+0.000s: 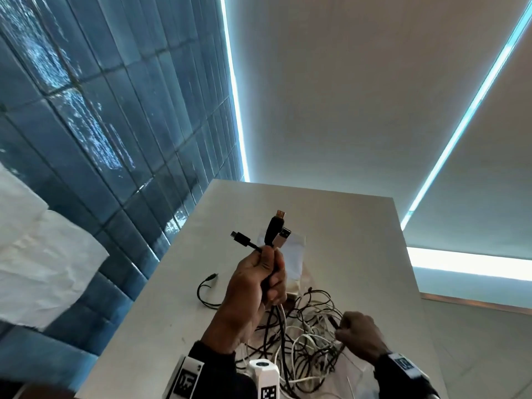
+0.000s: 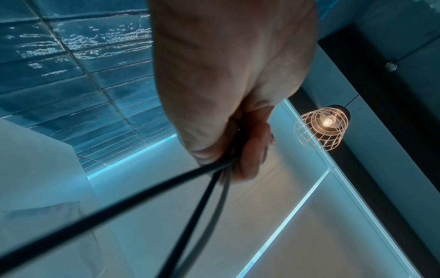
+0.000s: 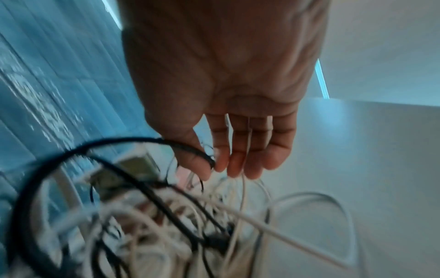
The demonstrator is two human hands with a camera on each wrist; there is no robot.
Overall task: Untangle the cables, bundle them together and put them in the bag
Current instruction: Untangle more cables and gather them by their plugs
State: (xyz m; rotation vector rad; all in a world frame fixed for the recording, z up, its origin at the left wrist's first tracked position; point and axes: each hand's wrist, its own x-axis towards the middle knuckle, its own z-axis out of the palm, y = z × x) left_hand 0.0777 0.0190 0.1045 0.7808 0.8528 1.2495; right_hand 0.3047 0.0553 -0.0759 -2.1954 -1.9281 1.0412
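Cables (image 1: 305, 338) upright in raised left hand (image 1: 253, 286) fist; right hand (image 1: 359, 332) low, pinching a black strand.

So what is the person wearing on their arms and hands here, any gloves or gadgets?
No gloves: both hands are bare. The left hand comes out of a dark sleeve, with a white band carrying a black square code marker at the wrist. The right hand has a dark sleeve too, and a white wrist band with a small dark marker. No rings or watch can be seen.
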